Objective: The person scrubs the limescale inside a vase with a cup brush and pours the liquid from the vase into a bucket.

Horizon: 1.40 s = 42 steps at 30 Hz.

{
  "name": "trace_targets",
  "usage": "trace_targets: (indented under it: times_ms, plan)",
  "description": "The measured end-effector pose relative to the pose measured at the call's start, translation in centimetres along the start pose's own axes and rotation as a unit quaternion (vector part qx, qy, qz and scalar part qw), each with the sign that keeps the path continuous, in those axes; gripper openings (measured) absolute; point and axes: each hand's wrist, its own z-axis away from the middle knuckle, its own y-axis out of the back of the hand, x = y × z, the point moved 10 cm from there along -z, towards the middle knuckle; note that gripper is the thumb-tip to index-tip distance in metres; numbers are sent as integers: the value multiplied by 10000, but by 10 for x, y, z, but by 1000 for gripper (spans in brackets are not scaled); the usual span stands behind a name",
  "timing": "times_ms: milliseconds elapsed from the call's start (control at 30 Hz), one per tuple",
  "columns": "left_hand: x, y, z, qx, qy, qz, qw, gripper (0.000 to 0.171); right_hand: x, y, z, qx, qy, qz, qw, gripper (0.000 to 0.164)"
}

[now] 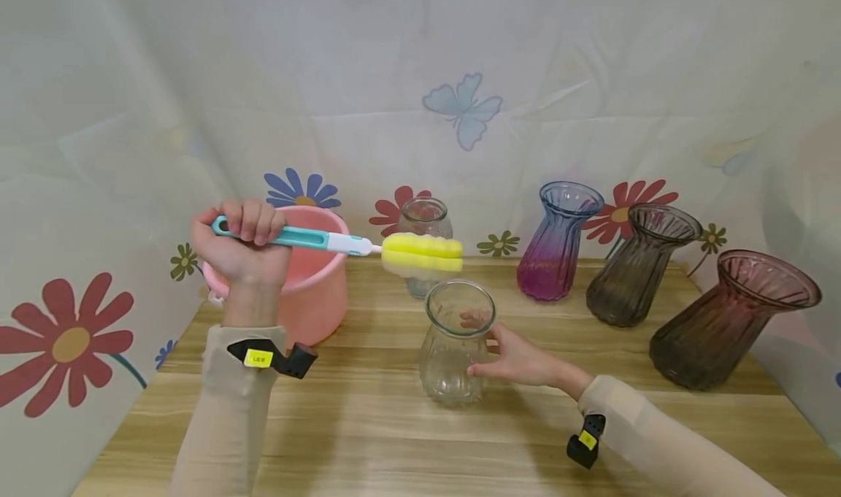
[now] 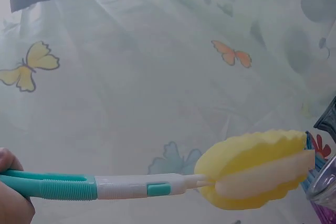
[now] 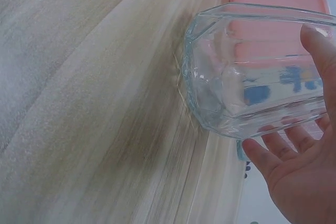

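Note:
High on the left, my left hand [image 1: 246, 241] grips the turquoise-and-white handle of a sponge bottle brush [image 1: 420, 252]. The yellow and white sponge head of the brush [image 2: 257, 174] points to the right, above and behind the mouth of a clear glass vase [image 1: 453, 369]. My right hand [image 1: 519, 355] holds that vase from its right side, thumb in front and fingers behind. The vase stands nearly upright; in the right wrist view, its faceted base [image 3: 194, 77] is close to the wooden table, and whether it touches is hard to tell.
Behind the left hand stands a pink bucket [image 1: 322, 293]. A second clear vase [image 1: 427, 216] is at the back, partly hidden by the brush. To the right are a blue-purple vase [image 1: 555, 249], a grey vase [image 1: 627, 271] and a reddish-brown vase [image 1: 712, 329] on the wooden table [image 1: 368, 438].

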Motion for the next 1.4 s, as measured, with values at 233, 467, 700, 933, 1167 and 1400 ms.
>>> trace_targets:
  times_ms: [233,467,700,933,1167,1400]
  plan:
    - [-31,-17,4,-381,746,-274,9961,30,1,1,0,-11,-13,46,10000,77]
    - [-62,-35,4,-983,1287,-1066,9810,30,8,-1,1,-59,-280,-23,9996,78]
    - [-95,-69,7,-1855,1504,-2275,9441,32,10,-1,0,-26,-393,-75,9992,78]
    - [-142,-88,17,-2371,2181,-2761,9055,31,8,0,1,-23,-352,-18,9994,78]
    - [-171,-76,18,-2338,2551,-2970,8900,31,11,1,0,48,-416,120,9991,72]
    - [-212,-44,40,-2327,3210,-3329,8556,33,10,0,0,78,-271,131,9995,74]
